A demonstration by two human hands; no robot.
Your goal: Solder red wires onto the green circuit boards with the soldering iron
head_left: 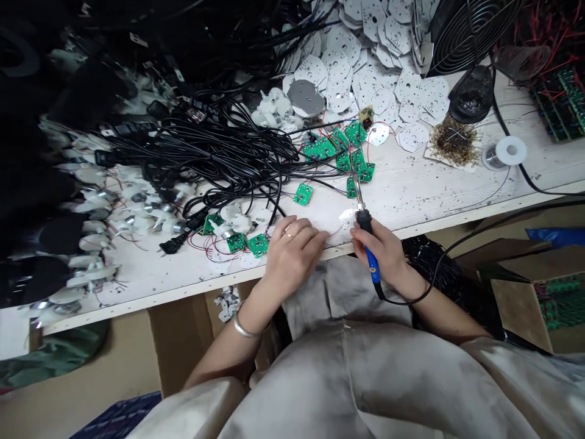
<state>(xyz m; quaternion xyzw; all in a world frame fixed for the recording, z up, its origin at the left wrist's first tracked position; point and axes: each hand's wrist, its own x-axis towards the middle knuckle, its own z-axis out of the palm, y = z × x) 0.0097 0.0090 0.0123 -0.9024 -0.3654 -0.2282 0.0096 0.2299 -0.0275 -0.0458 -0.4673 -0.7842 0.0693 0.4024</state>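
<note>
Gripping the soldering iron [373, 264], the right hand [384, 247] sits near the middle of the frame, with the hot tip pointing up at a bunch of green boards [320, 148]. I can't tell if the tip touches one. The left hand [292, 251] rests on the table edge with bent fingers; I can't see if they pinch anything. Just left of it lie more small boards [258, 245] with red wires, and one lone board [303, 194] sits above it. Many boards seem to have wires on already, so I think some of the joining is done. Plenty looks left: black cords [228, 146] lie in a tangle left of center, white plates [338, 67] lie in a loose heap at the top, and stacked boards [567, 100] wait at the upper right, near a solder roll [510, 150].
</note>
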